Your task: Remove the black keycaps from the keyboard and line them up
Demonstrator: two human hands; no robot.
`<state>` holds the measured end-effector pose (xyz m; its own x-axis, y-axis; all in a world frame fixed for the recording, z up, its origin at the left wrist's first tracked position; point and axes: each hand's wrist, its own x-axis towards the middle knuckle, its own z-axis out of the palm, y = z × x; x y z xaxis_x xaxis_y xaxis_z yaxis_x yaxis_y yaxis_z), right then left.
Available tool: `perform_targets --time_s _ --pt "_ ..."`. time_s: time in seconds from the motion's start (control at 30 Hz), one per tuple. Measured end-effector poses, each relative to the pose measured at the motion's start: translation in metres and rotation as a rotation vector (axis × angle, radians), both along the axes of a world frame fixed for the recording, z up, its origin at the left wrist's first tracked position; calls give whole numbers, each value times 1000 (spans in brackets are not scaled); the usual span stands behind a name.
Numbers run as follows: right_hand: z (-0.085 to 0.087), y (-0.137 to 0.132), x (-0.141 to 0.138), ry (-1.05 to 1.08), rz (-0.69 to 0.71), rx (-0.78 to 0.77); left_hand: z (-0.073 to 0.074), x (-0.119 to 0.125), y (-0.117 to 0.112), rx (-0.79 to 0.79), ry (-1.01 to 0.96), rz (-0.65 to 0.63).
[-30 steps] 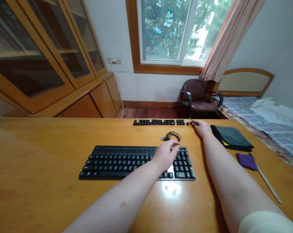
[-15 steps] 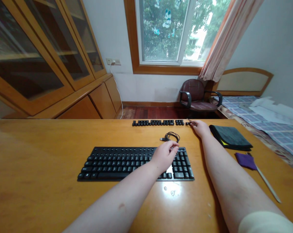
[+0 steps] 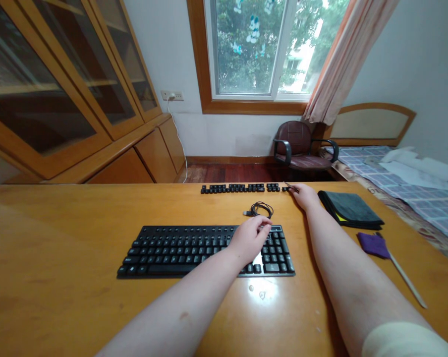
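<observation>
A black keyboard lies flat on the wooden desk with its keys facing up. My left hand rests over its right part, fingers bent together near the top edge. Whether anything is between those fingertips is hidden. Farther out, at the desk's far edge, my right hand is closed on a thin dark tool that looks like tweezers. Its tip points left, close to the right end of a line of loose black keycaps. Between keyboard and keycaps sits the coiled cable with its USB plug.
To the right of my right arm lie a folded dark cloth and a brush with a purple head and pale handle. Past the desk stand a maroon chair, a bed and a glass-door cabinet.
The view has shifted very slightly, so everything appears a little farther left. Both hands keep nearly the same places over the keyboard and by the keycaps.
</observation>
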<state>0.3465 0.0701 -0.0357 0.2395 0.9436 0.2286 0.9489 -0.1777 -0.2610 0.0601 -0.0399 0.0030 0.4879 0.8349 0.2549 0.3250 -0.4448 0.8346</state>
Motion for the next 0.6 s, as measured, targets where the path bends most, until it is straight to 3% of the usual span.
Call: perform_targets --time_s 0.4,0.6 --pt "-1 0 0 51 9 41 1 0 0 12 16 1" --pt "0 -19 -5 231 -18 238 -2 0 1 48 88 -6"
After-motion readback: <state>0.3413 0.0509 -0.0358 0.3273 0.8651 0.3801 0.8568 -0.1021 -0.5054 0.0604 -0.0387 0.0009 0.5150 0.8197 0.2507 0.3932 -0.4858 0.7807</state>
